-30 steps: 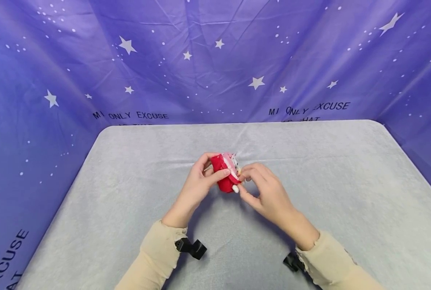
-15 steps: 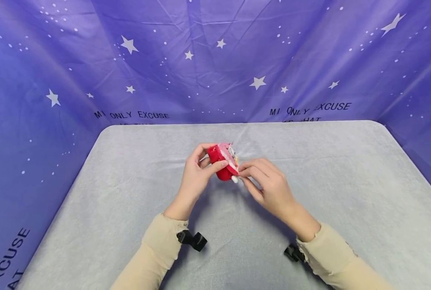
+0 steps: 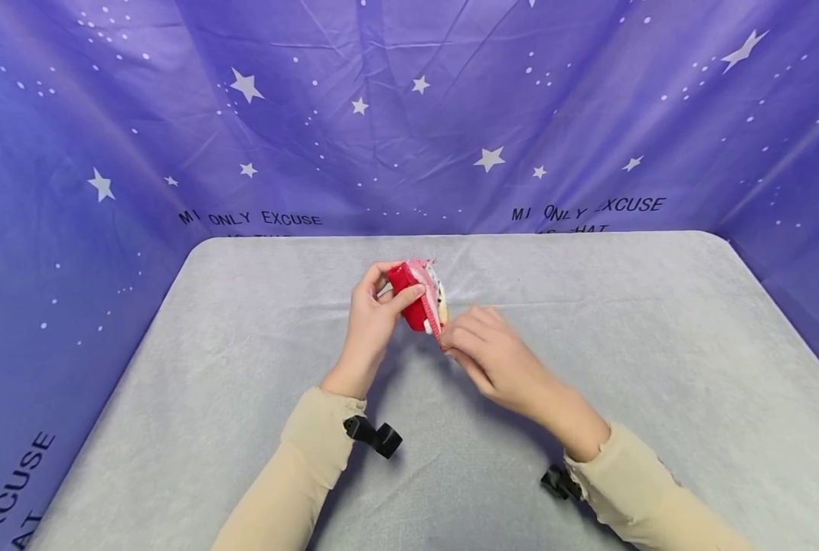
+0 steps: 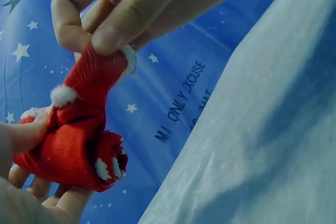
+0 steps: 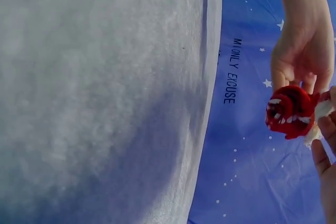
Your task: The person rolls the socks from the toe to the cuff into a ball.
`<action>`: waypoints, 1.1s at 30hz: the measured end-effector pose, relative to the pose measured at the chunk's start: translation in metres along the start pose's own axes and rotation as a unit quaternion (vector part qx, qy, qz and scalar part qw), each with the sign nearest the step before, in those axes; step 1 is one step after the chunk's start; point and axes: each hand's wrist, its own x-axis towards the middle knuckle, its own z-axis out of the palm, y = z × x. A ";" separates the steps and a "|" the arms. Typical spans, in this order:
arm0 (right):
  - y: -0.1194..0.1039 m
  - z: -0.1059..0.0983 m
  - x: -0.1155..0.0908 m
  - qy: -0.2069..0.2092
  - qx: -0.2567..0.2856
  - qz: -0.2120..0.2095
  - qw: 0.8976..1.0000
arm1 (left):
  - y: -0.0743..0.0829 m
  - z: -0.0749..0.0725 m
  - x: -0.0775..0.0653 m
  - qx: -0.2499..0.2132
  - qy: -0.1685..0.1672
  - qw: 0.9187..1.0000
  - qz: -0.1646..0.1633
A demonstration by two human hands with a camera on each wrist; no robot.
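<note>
A small rolled-up red cloth bundle (image 3: pixel 411 304) with pink, white and yellowish patches is held above the table. Its exact kind cannot be told. My left hand (image 3: pixel 371 321) grips it, thumb on the near face and fingers behind. My right hand (image 3: pixel 495 356) pinches a ribbed red edge and stretches it away from the roll. In the left wrist view a white pompom (image 4: pixel 63 96) sits beside this stretched part, and the spiral end of the roll (image 4: pixel 113 161) shows white flecks. The right wrist view shows the spiral end of the bundle (image 5: pixel 289 111) below the left palm.
A grey cloth-covered table (image 3: pixel 210 344) lies under both hands. A purple-blue curtain (image 3: pixel 396 138) with white stars and lettering surrounds its back and sides. Black camera mounts (image 3: pixel 375 436) stick out from both sleeve cuffs.
The bundle and left hand have risen away from me and slightly left. The right hand, earlier at the bundle's edge, now pulls that edge out and down, so the ribbed part is stretched.
</note>
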 end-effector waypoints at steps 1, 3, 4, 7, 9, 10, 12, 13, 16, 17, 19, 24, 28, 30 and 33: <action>-0.001 0.001 -0.001 -0.001 -0.012 0.002 1.000 | 0.000 0.001 0.000 -0.015 0.007 1.000 -0.006; -0.001 0.003 0.000 0.005 -0.043 0.015 0.999 | 0.000 0.004 -0.002 -0.049 0.012 0.998 -0.030; -0.001 0.004 0.000 0.011 -0.058 0.025 0.998 | 0.000 0.006 -0.003 -0.066 0.010 0.997 -0.043; 0.000 0.005 0.003 0.035 -0.082 0.061 0.994 | 0.001 0.009 -0.008 -0.108 0.006 0.991 -0.081; 0.000 0.004 0.005 0.050 -0.080 0.079 0.992 | 0.002 0.009 -0.010 -0.119 -0.006 0.988 -0.095; 0.001 0.004 0.005 0.056 -0.074 0.085 0.992 | 0.003 0.008 -0.011 -0.118 -0.014 0.988 -0.099; 0.002 0.003 0.005 0.064 -0.058 0.097 0.992 | 0.005 0.005 -0.012 -0.116 -0.041 0.987 -0.106; 0.002 0.003 0.005 0.068 -0.047 0.103 0.991 | 0.005 0.003 -0.012 -0.113 -0.062 0.986 -0.110; 0.003 0.001 0.006 0.090 -0.009 0.119 0.989 | 0.007 -0.005 -0.014 -0.102 -0.130 0.980 -0.113; 0.003 0.001 0.006 0.099 0.005 0.123 0.987 | 0.006 -0.008 -0.014 -0.099 -0.151 0.977 -0.112; 0.002 0.000 0.007 0.115 0.030 0.130 0.984 | 0.006 -0.012 -0.014 -0.082 -0.177 0.975 -0.103; 0.004 0.002 0.007 0.140 0.088 0.163 0.973 | 0.000 -0.012 -0.013 -0.014 -0.155 0.986 -0.066; 0.007 0.006 0.005 0.155 0.134 0.198 0.959 | -0.006 -0.007 -0.014 0.019 -0.116 0.993 -0.022; 0.007 0.008 0.005 0.167 0.161 0.213 0.949 | -0.009 -0.004 -0.014 0.016 -0.107 0.994 -0.004; 0.008 0.012 0.007 0.184 0.211 0.230 0.932 | -0.013 0.000 -0.013 0.000 -0.093 0.996 0.013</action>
